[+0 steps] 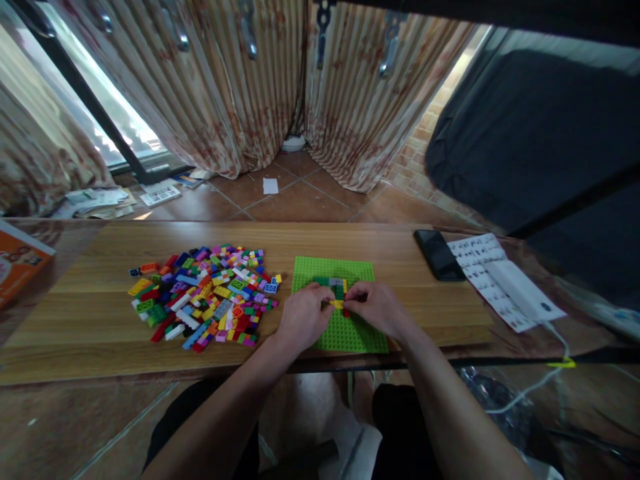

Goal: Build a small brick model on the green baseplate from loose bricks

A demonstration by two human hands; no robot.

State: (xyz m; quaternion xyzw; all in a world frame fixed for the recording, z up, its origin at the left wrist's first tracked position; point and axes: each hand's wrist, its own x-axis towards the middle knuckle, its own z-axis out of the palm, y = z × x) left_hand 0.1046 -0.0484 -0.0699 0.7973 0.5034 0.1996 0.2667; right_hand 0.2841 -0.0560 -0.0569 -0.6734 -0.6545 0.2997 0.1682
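Observation:
A bright green studded baseplate (350,335) lies on the wooden table, with several coloured toy bricks (336,283) fixed near its middle. Both hands meet over the plate at a small yellow brick (339,305). My left hand (306,312) pinches the brick's left end, fingers curled together. From the other side my right hand (377,305) has thumb and finger closed at its right end. A red brick shows just below my right fingertips. The fingers hide part of the built bricks.
A wide heap of loose coloured bricks (210,293) spreads over the table (100,320) left of the plate. To the right lie a black phone (439,255), a printed sheet (480,257) and a white box-like device (523,293) with a cable. An orange box (20,260) sits far left.

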